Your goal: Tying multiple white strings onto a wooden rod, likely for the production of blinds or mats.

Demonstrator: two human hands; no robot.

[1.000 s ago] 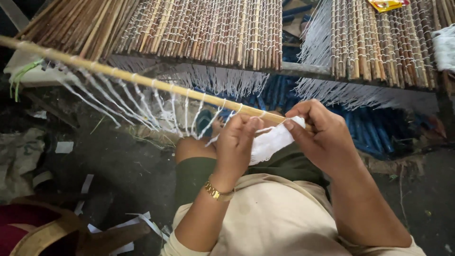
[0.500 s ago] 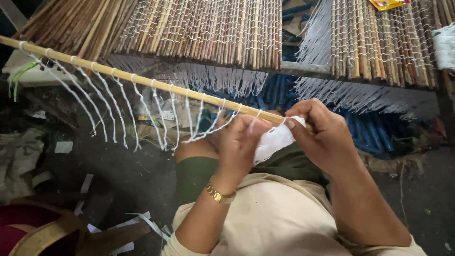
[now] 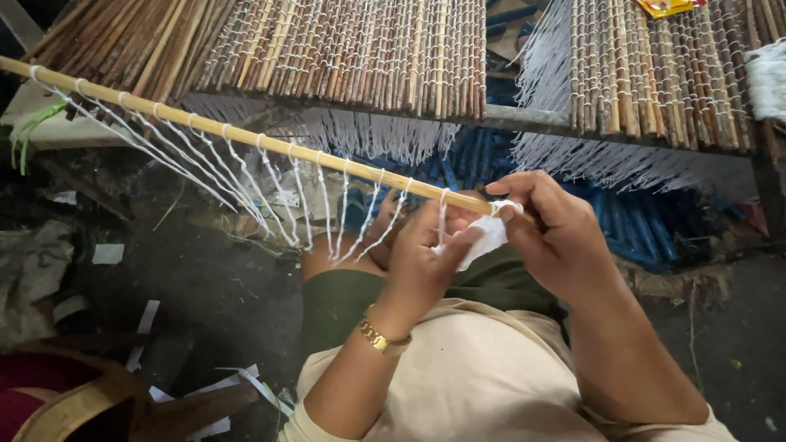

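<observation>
— How do your hands sit?

— Your left hand [image 3: 426, 254] comes up from the lower centre of the frame, wrist bent back, a gold watch [image 3: 383, 337] on it. Your right hand [image 3: 557, 237] reaches in from the lower right, forearm slanting up toward the middle.

— And the fingers?

— Your left fingers are curled nearly closed, pinching the white strip [image 3: 485, 233] at its lower end. Your right thumb and forefinger are pressed together on the strip's top, right against the near end of the bamboo stick [image 3: 246, 137]; the other fingers fold loosely below.

— Where is the stick?

— It runs from the upper left of the frame down to your hands at centre, white strings [image 3: 295, 196] tied along it and hanging. Beyond it, across the top of the frame, lie bound stick mats [image 3: 360, 49].

— What differs from half a second ago?

— The strip shows shorter and more bunched between your hands, and your left hand has risen closer to the stick — the hanging strings have swung slantwise.
</observation>
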